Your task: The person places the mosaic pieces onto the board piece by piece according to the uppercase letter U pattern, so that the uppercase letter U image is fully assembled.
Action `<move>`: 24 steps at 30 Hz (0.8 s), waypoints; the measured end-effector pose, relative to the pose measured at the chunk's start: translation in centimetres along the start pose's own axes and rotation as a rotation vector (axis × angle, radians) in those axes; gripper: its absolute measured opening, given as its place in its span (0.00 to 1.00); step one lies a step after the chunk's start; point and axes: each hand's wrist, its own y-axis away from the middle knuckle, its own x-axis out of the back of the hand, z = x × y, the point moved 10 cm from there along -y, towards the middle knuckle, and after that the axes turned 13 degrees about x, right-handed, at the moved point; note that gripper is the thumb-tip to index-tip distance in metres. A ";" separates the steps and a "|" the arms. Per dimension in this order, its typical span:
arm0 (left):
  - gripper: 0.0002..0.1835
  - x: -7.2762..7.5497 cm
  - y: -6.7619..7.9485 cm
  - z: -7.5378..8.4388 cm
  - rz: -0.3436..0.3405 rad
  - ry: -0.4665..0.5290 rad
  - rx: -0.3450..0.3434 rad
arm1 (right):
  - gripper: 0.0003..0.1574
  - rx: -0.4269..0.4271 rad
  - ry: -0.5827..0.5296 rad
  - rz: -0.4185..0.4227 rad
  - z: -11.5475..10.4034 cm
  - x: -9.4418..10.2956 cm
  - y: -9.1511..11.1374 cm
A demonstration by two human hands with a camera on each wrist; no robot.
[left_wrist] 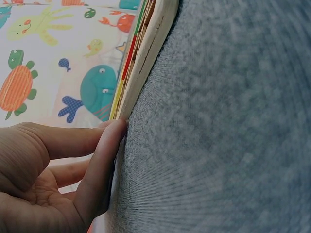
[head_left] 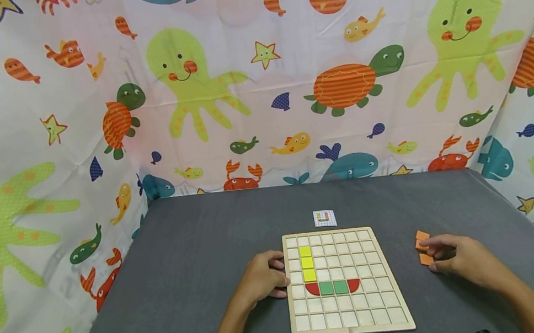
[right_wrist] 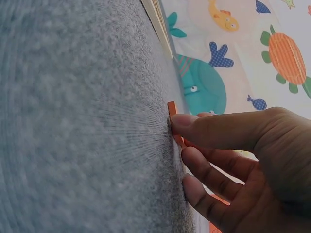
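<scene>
A wooden grid board (head_left: 335, 318) lies on the table. On it stand a column of yellow square tiles (head_left: 307, 262) and, below it, a row with two green squares (head_left: 334, 287) between two red quarter-round tiles (head_left: 354, 285). My left hand (head_left: 263, 276) is at the board's left edge, its thumb and index finger meeting on the rim in the left wrist view. To the right of the board, my right hand (head_left: 463, 259) pinches an orange tile (right_wrist: 172, 109) with thumb and index finger. Other orange tiles (head_left: 422, 235) lie beside its fingertips.
A small printed card (head_left: 324, 218) with a coloured grid pattern lies just behind the board. Grey cloth (head_left: 196, 242) covers the table. A curtain with sea animals (head_left: 236, 81) hangs at the back and both sides.
</scene>
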 end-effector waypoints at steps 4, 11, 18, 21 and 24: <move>0.36 0.0 0.0 -0.1 0.000 -0.002 0.008 | 0.29 0.006 0.001 -0.006 0.0 0.0 0.1; 0.36 0.0 0.1 0.0 0.002 -0.002 0.002 | 0.25 -0.005 0.020 -0.026 0.1 0.1 0.1; 0.36 0.1 0.0 0.0 0.007 -0.002 -0.001 | 0.23 -0.023 0.043 -0.056 0.0 -0.1 0.0; 0.36 0.1 0.0 0.0 0.007 -0.006 -0.002 | 0.22 -0.018 0.045 -0.061 -0.1 -0.1 0.0; 0.36 0.1 0.1 0.0 0.006 -0.009 -0.001 | 0.21 -0.005 0.049 -0.057 -0.2 -0.1 0.1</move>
